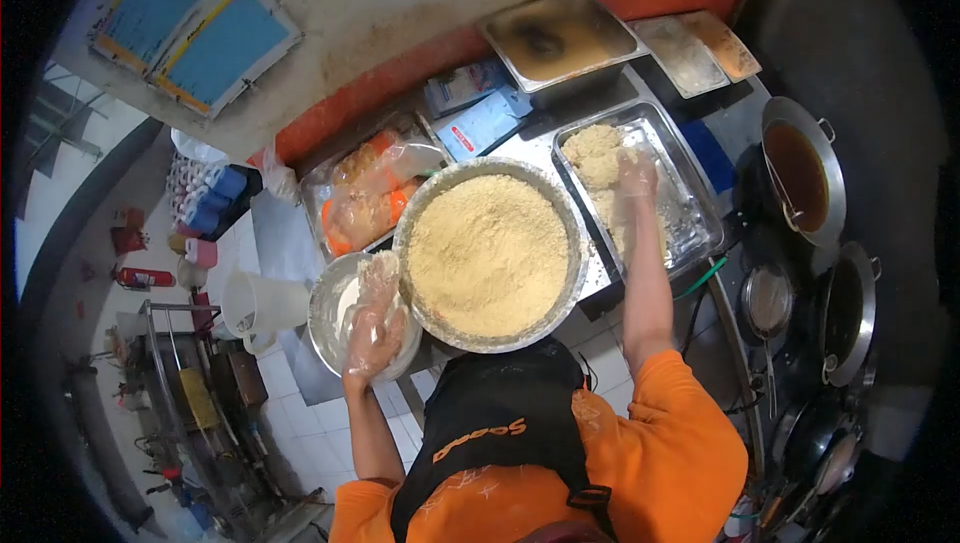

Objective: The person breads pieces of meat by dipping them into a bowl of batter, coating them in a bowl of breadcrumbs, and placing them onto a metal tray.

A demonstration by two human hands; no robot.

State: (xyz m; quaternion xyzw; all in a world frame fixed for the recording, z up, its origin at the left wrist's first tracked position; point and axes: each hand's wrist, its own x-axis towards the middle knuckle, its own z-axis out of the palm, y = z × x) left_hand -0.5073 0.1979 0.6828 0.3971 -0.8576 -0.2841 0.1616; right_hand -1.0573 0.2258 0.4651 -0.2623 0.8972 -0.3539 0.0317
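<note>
A wide metal bowl [400, 293] full of pale yellow crumbs [490, 253] stands in front of my body. My left hand [375, 331], in a clear plastic glove, is over a smaller bowl [325, 318] of white batter at the left; crumbs coat its fingers, and whether it holds anything is unclear. In the metal tray [695, 223] on the right lie crumb-coated pieces [597, 155]. My right hand [637, 175], also gloved, reaches into that tray beside the pieces, its fingertips blurred against them.
Bagged food in a tray [365, 193] and blue boxes [485, 123] lie behind the bowls. More metal pans [565, 38] line the wall. Woks [800, 173] stand at the right. A white pitcher [262, 303] is at the left.
</note>
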